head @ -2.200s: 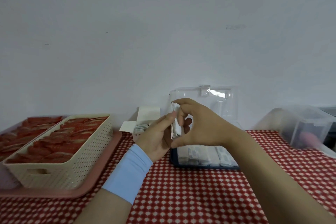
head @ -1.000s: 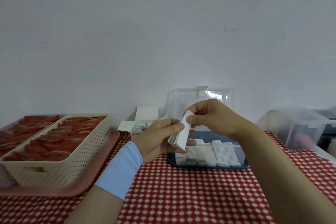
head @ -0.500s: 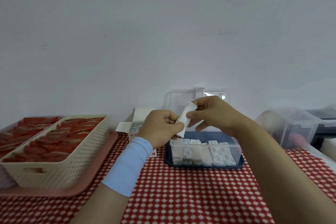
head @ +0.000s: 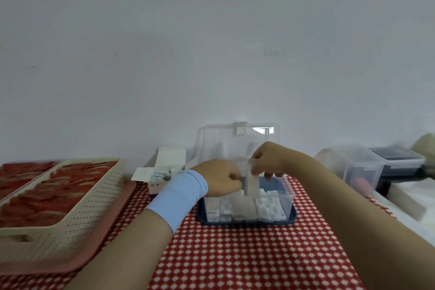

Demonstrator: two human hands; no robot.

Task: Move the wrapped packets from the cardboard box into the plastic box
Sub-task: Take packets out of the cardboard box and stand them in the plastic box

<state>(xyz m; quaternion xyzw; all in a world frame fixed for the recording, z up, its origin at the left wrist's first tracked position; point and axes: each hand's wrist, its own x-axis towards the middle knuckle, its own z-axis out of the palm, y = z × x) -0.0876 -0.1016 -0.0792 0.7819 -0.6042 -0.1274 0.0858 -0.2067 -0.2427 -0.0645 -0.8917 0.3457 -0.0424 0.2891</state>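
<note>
A clear plastic box (head: 288,198) with a blue base and its lid up stands at the table's middle, with several wrapped packets lying in rows inside. My right hand (head: 270,160) pinches a white wrapped packet (head: 251,181) by its top, hanging upright over the box's middle. My left hand (head: 221,183) is curled at the box's left rim; the frame does not show whether it holds anything. The open cardboard box (head: 162,175) sits just left, with packets showing inside.
A cream perforated basket (head: 89,205) of red packets sits on a pink tray (head: 113,238) at the left. Clear lidded containers (head: 360,167) and a dark device (head: 397,162) stand at the right. Red checked cloth covers the table.
Both hands have moved away and down to the plastic box. The right hand has drawn one packet from the left hand's bunch and lowered it over the box.
</note>
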